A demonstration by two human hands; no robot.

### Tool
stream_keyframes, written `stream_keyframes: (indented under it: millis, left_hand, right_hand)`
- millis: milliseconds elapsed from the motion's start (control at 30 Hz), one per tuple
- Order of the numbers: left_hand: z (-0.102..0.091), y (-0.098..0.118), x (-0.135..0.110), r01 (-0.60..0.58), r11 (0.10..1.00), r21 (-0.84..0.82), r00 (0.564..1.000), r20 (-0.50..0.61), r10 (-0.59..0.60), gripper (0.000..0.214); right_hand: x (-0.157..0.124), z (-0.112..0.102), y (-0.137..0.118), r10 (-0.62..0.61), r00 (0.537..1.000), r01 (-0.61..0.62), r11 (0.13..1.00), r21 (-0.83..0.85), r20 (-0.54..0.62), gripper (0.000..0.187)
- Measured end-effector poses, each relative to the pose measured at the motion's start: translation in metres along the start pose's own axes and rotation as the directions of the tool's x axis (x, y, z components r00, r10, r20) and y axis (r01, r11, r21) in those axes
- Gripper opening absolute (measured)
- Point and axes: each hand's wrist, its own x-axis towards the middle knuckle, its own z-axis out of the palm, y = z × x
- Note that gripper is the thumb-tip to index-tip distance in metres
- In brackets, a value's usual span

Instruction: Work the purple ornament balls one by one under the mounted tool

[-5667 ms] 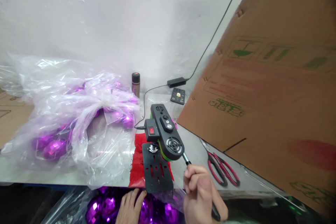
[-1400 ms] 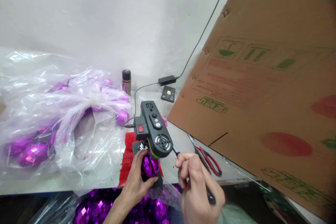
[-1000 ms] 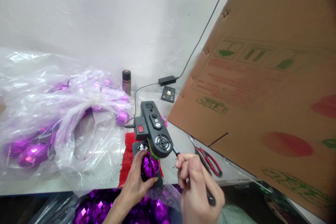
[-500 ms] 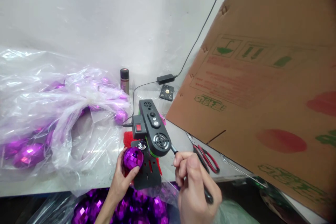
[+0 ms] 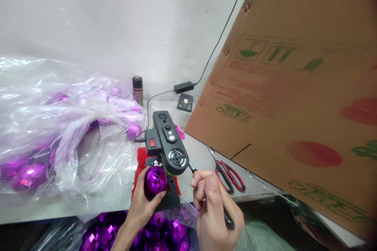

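My left hand (image 5: 143, 202) is closed round a shiny purple faceted ball (image 5: 156, 179), holding it over a black slotted plate (image 5: 173, 200). Just behind the ball, a small metal fitting (image 5: 157, 161) shows at the near end of a long black device (image 5: 170, 141) with round grilles. A box with a red switch (image 5: 152, 143) is joined to the device's left side. My right hand (image 5: 216, 208) grips a black-handled tool (image 5: 228, 219) with a metal shaft, perhaps a screwdriver. Its shaft reaches the device's near right edge, where the tip is hidden.
Red cloth (image 5: 141, 159) lies under the plate. Red-handled scissors (image 5: 231, 176) lie right of my right hand, by a large cardboard box (image 5: 279, 98). Clear plastic (image 5: 97, 180) covers purple balls at left; more balls (image 5: 110, 235) are below the table edge. A bottle (image 5: 137, 91) stands behind.
My left hand has shifted the purple ball slightly right and down, nearer the middle of the plate. The tool stays in my right hand by the device. The whole view has slid slightly left.
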Motion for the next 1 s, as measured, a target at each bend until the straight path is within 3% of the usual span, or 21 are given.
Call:
stream_keyframes:
  millis: [333,567,800,1000]
  left_hand:
    - [-0.003,-0.014,-0.006,-0.204,0.962,0.181,0.978,0.091,0.19,0.076]
    - [-0.006,-0.027,-0.017,-0.215,0.964,0.156,0.976,0.068,0.206,0.078]
    - [-0.002,-0.011,-0.001,-0.125,0.983,0.134,0.991,0.069,0.117,0.075]
    - [-0.012,-0.018,-0.004,-0.254,0.947,0.197,0.962,0.151,0.227,0.073]
  right_hand:
    - [0.001,0.0,0.0,-0.009,1.0,0.009,1.0,0.002,-0.017,0.049]
    - [0.005,0.002,-0.004,0.014,1.0,-0.015,1.0,-0.006,-0.012,0.049]
    - [0.006,0.002,-0.005,0.028,1.0,-0.028,0.999,-0.025,0.005,0.051]
    - [0.007,0.003,-0.007,0.028,1.0,-0.028,0.999,-0.019,-0.006,0.05]
